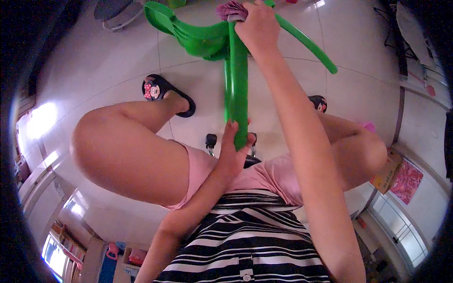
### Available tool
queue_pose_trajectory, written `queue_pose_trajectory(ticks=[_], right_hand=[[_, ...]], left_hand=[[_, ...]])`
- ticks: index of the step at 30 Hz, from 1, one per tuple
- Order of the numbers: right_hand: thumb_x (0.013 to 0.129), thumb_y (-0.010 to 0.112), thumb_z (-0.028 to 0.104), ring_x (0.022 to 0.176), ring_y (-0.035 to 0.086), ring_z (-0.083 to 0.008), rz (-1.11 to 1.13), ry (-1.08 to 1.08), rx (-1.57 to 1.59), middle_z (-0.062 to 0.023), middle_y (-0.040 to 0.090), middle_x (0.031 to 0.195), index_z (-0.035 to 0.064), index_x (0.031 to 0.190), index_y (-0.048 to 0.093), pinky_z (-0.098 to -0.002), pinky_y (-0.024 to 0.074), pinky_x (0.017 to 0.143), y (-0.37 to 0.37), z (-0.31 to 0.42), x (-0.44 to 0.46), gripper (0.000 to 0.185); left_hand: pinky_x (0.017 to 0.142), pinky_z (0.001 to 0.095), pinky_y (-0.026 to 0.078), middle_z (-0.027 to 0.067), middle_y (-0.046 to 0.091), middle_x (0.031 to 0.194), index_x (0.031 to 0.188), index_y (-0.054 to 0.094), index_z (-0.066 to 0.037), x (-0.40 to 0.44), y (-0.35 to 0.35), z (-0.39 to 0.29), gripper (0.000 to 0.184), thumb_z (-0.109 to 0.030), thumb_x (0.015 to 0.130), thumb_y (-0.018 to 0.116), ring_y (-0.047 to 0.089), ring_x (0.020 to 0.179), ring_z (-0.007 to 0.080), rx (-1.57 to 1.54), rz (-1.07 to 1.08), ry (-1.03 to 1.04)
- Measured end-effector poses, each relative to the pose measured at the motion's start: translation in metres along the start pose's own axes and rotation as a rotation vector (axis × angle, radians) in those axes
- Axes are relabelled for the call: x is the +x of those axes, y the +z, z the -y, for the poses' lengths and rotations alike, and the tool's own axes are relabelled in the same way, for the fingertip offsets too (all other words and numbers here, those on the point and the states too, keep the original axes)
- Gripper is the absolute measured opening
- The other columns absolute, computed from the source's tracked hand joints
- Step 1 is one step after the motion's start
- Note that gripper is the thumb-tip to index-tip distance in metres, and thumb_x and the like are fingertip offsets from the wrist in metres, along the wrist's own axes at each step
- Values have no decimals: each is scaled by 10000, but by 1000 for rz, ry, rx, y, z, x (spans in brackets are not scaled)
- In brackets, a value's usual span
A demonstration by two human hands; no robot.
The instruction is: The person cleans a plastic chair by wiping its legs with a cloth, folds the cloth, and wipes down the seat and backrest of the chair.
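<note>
Currently, my left hand [232, 153] grips the green balloons [239, 85] low; my right hand [259, 29] closes around their top, beside purple ruffles [231, 10].

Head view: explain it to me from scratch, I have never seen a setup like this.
There is no machine here, only a person with two bare hands. The one picture comes from a camera worn on the head, looking down past a striped top to the floor. The wide, curved look with dark edges is how the camera shows it.

The left hand has its grip around the lower end of a glossy green stalk, perhaps a long balloon. The right hand is at the top, beside a crumpled purple bundle; its fingertips are hard to make out.

Below, black slippers rest on the floor, and small wheels show between the legs.
</note>
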State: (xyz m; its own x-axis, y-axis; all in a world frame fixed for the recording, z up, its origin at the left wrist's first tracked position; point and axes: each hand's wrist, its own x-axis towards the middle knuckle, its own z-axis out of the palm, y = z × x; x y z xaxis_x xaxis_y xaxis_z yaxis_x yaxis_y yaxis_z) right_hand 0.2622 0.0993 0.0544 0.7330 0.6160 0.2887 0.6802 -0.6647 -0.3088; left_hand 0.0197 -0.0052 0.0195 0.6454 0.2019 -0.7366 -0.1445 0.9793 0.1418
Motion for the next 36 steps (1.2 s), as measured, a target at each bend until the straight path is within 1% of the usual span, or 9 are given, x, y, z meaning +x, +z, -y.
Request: queue_pose_trajectory(ticks=[2, 5, 8, 17, 23, 26, 29, 32, 36], right_hand=[[693, 649, 92, 1021, 499, -340, 21, 8, 12, -180, 536, 1106, 1, 916, 585, -411, 430, 871, 0, 0, 2, 249], [647, 606, 103, 909, 540, -311, -7, 19, -9, -93, 561, 909, 75, 913, 633, -419, 474, 754, -1, 3, 3, 270], [660, 603, 106, 946, 525, -309, -92, 29, 5, -96, 555, 951, 77, 906, 627, -425, 467, 774, 11, -2, 2, 249], [682, 582, 94, 964, 495, -336, -84, -64, 61, -141, 526, 984, 26, 958, 583, -440, 435, 808, 19, -13, -3, 284], [693, 591, 119, 934, 504, -359, -93, -80, 152, -169, 533, 953, 20, 949, 583, -434, 425, 809, 18, -26, -5, 275], [702, 582, 118, 981, 532, -385, 161, 60, 260, -217, 560, 1053, 24, 984, 584, -452, 443, 820, 2, -28, -6, 297], [707, 604, 146, 903, 558, -386, 210, 139, 404, -208, 589, 960, 11, 977, 586, -445, 448, 797, -18, -30, -20, 303], [697, 636, 178, 869, 574, -375, 276, 133, 495, -199, 601, 906, 6, 970, 588, -434, 455, 785, -38, -31, -31, 327], [687, 653, 163, 841, 593, -323, 260, 107, 644, -189, 607, 896, -3, 977, 588, -394, 459, 762, -62, -32, -37, 340]], left_hand=[[760, 307, 410, 33, 516, 1057, 1163, 445, -149, -2, 5, -1, 352, -324, 875, 545, 506, 776, 129, 1, 20, 20], [763, 301, 408, 29, 504, 1059, 1168, 433, -156, -2, 5, -2, 354, -332, 879, 538, 504, 778, 128, 44, 46, 34], [765, 344, 415, 44, 563, 1021, 1120, 497, -93, 4, 0, 3, 374, -370, 873, 542, 512, 699, 142, 28, -4, 51], [726, 316, 460, 42, 574, 990, 1083, 506, -107, 1, 1, 1, 349, -371, 862, 560, 539, 681, 150, 65, -12, 92], [766, 307, 452, 41, 558, 1019, 1122, 483, -110, -1, -1, 3, 331, -311, 871, 561, 541, 798, 153, 125, 62, 111], [800, 286, 423, 31, 526, 1027, 1135, 477, -108, 2, -11, 1, 318, -264, 871, 565, 510, 877, 144, 300, 36, 247], [823, 267, 399, 26, 494, 1001, 1122, 481, -111, 17, -18, -2, 286, -152, 852, 566, 486, 899, 132, 279, -82, 518], [885, 251, 338, 15, 476, 983, 1089, 467, -75, 9, -9, -26, 280, -110, 828, 563, 454, 954, 126, 542, -30, 741], [913, 266, 337, 42, 448, 1027, 1070, 465, -47, -7, 58, -71, 271, -117, 826, 558, 435, 983, 138, 639, 181, 672]])
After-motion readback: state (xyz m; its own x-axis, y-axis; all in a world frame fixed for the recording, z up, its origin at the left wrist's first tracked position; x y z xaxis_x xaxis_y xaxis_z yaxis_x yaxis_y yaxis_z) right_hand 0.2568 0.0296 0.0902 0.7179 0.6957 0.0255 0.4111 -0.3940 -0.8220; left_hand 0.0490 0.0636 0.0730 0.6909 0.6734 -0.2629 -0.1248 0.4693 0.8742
